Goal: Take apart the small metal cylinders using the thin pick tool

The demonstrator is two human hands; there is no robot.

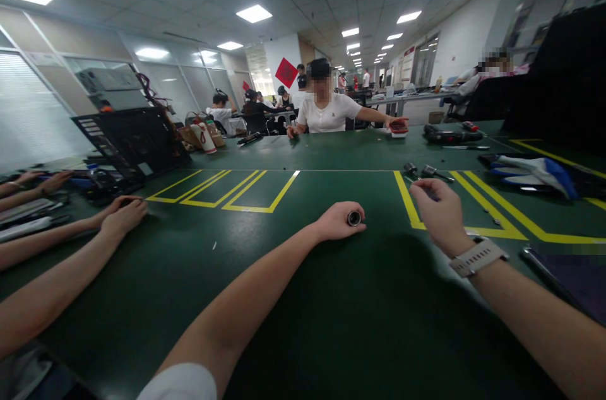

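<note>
My left hand [337, 221] rests on the green table, its fingers wrapped round a short hollow metal cylinder [353, 218] whose open end faces me. My right hand [439, 211], with a pale watch strap on the wrist, is raised over yellow tape lines at the right. Its thumb and fingers are pinched together, and what they hold, if anything, I cannot make out. Just beyond it lie a small metal cylindrical part [410, 168] and a second metal part [435, 173] with a thin shaft. Small dark bits [496, 221] lie right of that hand.
Blue-and-white gloves [534, 173] and a dark power tool [447, 134] lie at the right, with a dark flat device [568, 274] nearer me. Opposite sits a person in white [326, 113], one hand at a small red-and-white box [398, 129]. Other people's arms [71, 280] reach in from the left.
</note>
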